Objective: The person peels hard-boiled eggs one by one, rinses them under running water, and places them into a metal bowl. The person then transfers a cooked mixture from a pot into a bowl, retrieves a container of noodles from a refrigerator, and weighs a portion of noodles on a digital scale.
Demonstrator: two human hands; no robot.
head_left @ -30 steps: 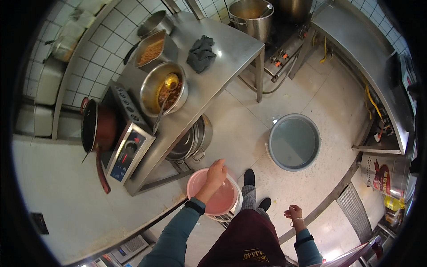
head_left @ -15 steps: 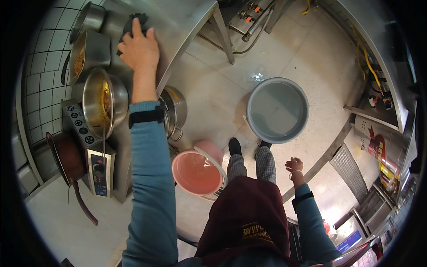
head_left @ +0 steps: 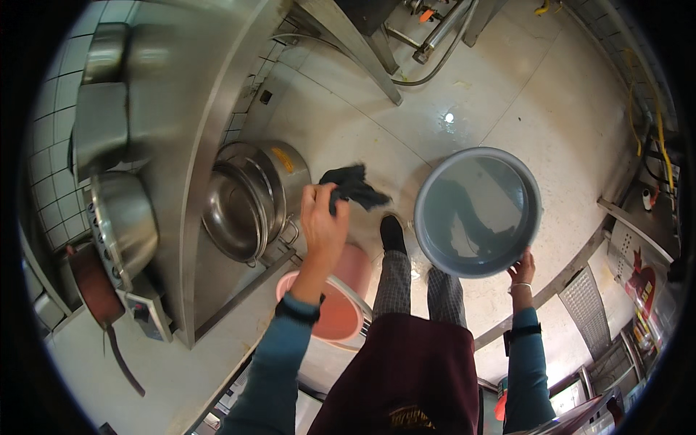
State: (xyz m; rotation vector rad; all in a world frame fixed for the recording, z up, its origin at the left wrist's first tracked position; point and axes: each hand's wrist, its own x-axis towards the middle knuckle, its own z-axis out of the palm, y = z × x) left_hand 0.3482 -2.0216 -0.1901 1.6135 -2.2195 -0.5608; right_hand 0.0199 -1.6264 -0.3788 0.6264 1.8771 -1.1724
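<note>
My left hand (head_left: 324, 228) is closed on a dark, crumpled cloth (head_left: 355, 187), which hangs out past the fingers. It is in the air beyond the counter's edge, above the pink bucket (head_left: 330, 308) and left of the grey bucket. The wide grey bucket (head_left: 475, 210) contains cloudy water and is in front of my feet. At its near right rim is my right hand (head_left: 521, 270), with the fingers curled against the edge; part of the grip is hidden.
A steel counter (head_left: 163, 94) runs along the left, with steel pots (head_left: 127, 225) and a brown saucepan (head_left: 96, 286) by the tiled wall. Large steel pots (head_left: 235, 206) stand below it. Metal legs and a hose (head_left: 435, 69) are at the far side. Shelving lines the right.
My left hand has come off the counter toward the right, carrying the cloth. My right hand has moved forward to the grey bucket's rim. The view has shifted.
</note>
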